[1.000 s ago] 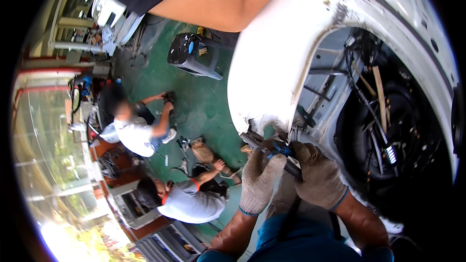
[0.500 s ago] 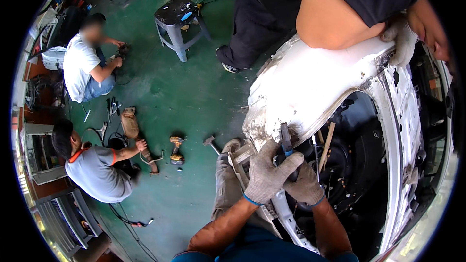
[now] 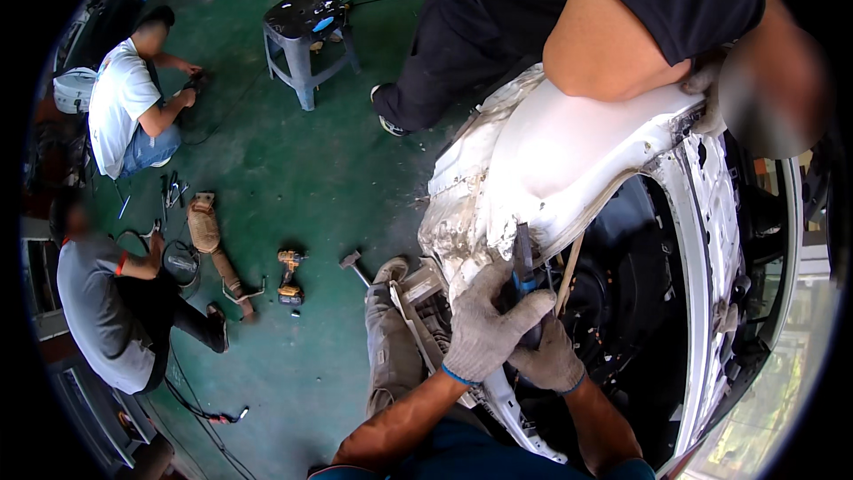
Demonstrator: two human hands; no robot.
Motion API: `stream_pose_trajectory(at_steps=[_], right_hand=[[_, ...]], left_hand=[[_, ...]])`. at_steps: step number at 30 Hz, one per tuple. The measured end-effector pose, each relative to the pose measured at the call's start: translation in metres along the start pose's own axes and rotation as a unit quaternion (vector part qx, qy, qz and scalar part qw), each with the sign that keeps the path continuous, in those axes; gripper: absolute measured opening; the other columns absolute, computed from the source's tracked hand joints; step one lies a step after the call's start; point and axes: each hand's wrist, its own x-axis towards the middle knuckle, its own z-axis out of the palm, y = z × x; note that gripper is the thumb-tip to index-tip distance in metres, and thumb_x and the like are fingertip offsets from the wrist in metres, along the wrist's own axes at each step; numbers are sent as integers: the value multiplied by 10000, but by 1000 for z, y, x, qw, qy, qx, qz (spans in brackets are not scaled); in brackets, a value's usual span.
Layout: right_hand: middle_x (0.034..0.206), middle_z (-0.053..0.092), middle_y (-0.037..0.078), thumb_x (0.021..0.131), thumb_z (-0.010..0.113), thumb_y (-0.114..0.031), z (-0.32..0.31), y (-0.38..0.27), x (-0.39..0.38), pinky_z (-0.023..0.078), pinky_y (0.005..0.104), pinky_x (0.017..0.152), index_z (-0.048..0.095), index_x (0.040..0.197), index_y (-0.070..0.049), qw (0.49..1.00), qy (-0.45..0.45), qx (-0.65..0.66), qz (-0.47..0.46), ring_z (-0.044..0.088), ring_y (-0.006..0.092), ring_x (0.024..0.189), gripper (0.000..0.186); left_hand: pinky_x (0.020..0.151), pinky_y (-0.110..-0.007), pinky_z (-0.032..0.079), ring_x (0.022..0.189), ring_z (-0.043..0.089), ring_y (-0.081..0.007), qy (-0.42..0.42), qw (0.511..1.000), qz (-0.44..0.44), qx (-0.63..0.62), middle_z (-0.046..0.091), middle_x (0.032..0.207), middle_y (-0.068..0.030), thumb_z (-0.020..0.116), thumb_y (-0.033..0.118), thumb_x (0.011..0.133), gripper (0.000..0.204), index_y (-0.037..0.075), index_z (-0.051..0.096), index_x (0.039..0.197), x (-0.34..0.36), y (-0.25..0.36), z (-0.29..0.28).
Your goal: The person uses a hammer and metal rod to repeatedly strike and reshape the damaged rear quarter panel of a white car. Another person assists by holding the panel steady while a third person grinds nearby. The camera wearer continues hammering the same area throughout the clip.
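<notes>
My left hand (image 3: 489,329), in a knit glove, is closed round a grey-and-blue hand tool (image 3: 524,262), with its thumb stretched across it. My right hand (image 3: 551,360), also gloved, grips the dark handle lower down. The tool's upper end rests at the crumpled, scraped edge of the white car body panel (image 3: 577,147). Below it is the dark open cavity (image 3: 622,276) of the car, with a wooden stick (image 3: 569,276) inside. A co-worker (image 3: 622,27) leans on the panel at the top right, a gloved hand on its edge.
Two co-workers (image 3: 124,107) (image 3: 111,302) work low on the green floor (image 3: 293,169) at left. A plastic stool (image 3: 302,71), a cordless drill (image 3: 290,276), a hammer (image 3: 355,267), a brown exhaust part (image 3: 204,227) and cables (image 3: 191,404) are on the floor.
My view has swung toward the floor and car body. The seated co-worker at lower left has leaned back, arm drawn in from the exhaust part. My hands stay on the tool.
</notes>
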Motion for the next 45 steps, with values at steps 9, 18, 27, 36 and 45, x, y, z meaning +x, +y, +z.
stream_pose_trajectory(at_steps=[9,18,27,36,45], right_hand=[[1115,695,235,820,807,-259,-12,-20,5,574,479,899,557,1340,-23,998,-17,-38,43,708,417,1047,623],[1106,689,243,792,800,-197,4,16,20,556,502,905,559,1308,-17,998,28,1,-63,691,435,1036,597],[1124,677,243,803,819,-259,6,4,4,549,499,908,560,1283,-5,997,21,12,-70,688,420,1051,602],[1124,674,241,827,818,-314,6,7,-5,556,500,909,548,1297,-11,999,-4,-30,-32,689,424,1058,622],[1226,668,257,822,785,-269,5,-1,10,555,489,968,497,1407,-34,1000,-21,-4,1,671,445,1148,693]], left_hand=[[816,-357,551,871,668,-207,9,998,51,43,685,938,-129,852,377,854,502,-7,721,1149,9,-4,-2],[885,-346,539,947,646,-165,-13,999,32,30,697,1001,-92,860,389,861,568,-23,684,1210,13,-7,-4],[881,-331,542,948,642,-146,-7,1000,13,-4,710,1024,-87,877,337,838,535,-32,698,1181,4,-4,-6],[850,-319,548,915,644,-134,-22,999,-22,-34,713,991,-76,894,353,827,564,-27,692,1191,4,-8,-5],[831,-331,534,895,627,-147,0,997,46,65,687,963,-80,892,364,827,543,-17,696,1161,9,-15,-7]])
